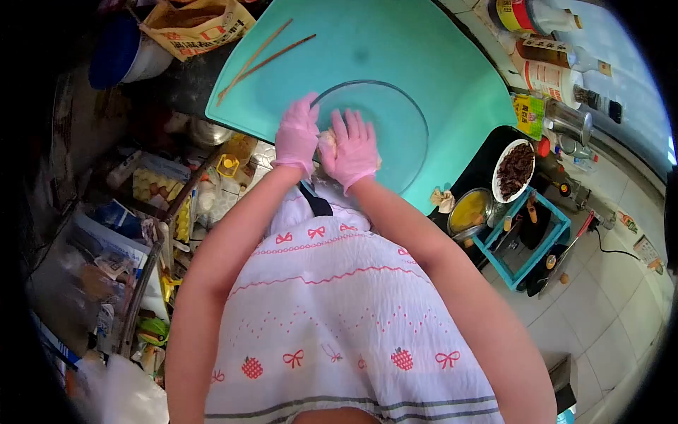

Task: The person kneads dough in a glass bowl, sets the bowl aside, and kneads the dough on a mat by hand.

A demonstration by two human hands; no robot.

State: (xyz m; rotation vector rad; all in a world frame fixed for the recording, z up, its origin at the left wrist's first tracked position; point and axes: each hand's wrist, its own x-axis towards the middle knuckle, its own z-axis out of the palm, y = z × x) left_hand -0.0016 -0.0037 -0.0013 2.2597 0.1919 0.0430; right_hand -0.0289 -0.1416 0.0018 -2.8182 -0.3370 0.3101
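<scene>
A clear glass bowl (pixel 406 134) stands on a turquoise mat (pixel 452 78). My right hand (pixel 349 150), in a pink glove, lies inside the bowl with its fingers stretched out, pressing on a pale lump (pixel 328 136) that looks like dough and is mostly covered by the palm. My left hand (pixel 296 136), gloved in pink too, rests at the bowl's left rim, fingers spread along the glass. A pair of brown chopsticks (pixel 265 62) lies on the mat at the upper left.
At right are a white plate of dark pieces (pixel 515 171), a bowl of yellow liquid (pixel 471 212) and a turquoise basket (pixel 522 240). Bottles (pixel 551 53) line the upper right. A paper bag (pixel 198 27) and a blue-and-white tub (pixel 145 60) stand upper left; cluttered shelves (pixel 141 283) are below.
</scene>
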